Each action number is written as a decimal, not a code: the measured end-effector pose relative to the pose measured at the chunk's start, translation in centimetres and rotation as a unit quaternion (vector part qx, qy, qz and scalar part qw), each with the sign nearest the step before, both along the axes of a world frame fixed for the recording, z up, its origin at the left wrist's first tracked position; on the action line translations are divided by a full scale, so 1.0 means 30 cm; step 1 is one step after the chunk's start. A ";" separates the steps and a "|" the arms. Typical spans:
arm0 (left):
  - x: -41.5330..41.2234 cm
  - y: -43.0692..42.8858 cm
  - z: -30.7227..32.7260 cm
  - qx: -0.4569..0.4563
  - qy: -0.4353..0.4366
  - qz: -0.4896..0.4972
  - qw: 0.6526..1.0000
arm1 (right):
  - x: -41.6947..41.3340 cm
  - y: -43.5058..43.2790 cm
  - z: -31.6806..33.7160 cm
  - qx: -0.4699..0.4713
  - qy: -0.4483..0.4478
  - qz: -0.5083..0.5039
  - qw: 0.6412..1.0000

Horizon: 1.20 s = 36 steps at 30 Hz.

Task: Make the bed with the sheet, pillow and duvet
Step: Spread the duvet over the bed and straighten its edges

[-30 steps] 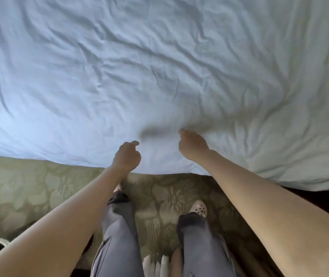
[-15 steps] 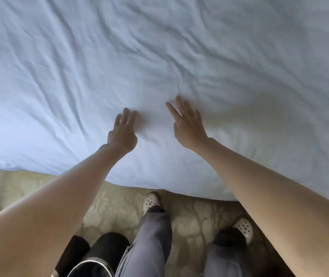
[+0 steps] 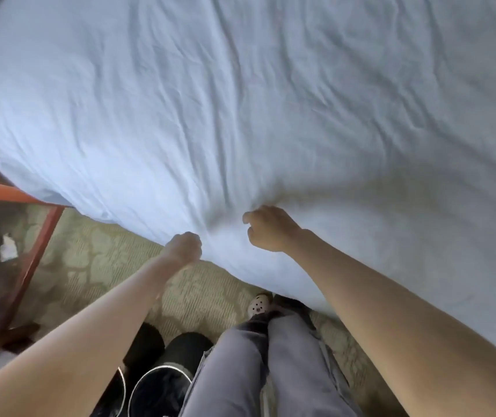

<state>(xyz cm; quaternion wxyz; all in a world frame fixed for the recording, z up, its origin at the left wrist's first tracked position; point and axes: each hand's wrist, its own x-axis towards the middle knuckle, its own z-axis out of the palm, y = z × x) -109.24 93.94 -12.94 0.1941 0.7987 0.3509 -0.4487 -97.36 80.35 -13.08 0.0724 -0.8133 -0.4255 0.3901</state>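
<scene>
- The duvet (image 3: pixel 271 100), pale and heavily creased, lies spread over the bed and fills the upper and right parts of the frame. Its padded near edge hangs over the side, running from middle left to lower right.
- Creases fan in toward the lower centre, where the right grip (image 3: pixel 268 228) is clenched on a bunch of cloth just inside that edge.
- The left grip (image 3: pixel 184 246), just beside it at the hem, is a closed fist that seems to pinch the hem, though blur hides the fingers.
- My judgement is that the duvet is soft, bulky, light and not fragile, so it will bunch and drag rather than slide whole. It is best held at the hem with the grips wider apart, so that a pull carries evenly.
- Below the edge are a patterned carpet (image 3: pixel 96 266), grey trousers (image 3: pixel 240 371) and a white clog (image 3: pixel 258 305).
- A lined bin (image 3: pixel 159 389) sits at bottom centre, and a red wooden frame (image 3: pixel 30 251) stands at left.
</scene>
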 end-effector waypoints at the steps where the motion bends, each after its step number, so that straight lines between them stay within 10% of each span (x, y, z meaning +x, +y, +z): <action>1: -0.002 0.050 0.030 0.019 -0.024 0.043 0.999 | 0.004 0.045 0.017 0.006 -0.002 0.005 1.000; 27: -0.242 1.813 -0.101 0.051 -0.199 0.322 0.924 | -0.343 1.778 -0.151 0.032 -0.039 0.018 0.999; 36: -0.218 2.027 -0.308 0.027 -0.174 0.485 0.857 | -0.310 1.954 -0.267 -0.010 -0.252 0.023 0.967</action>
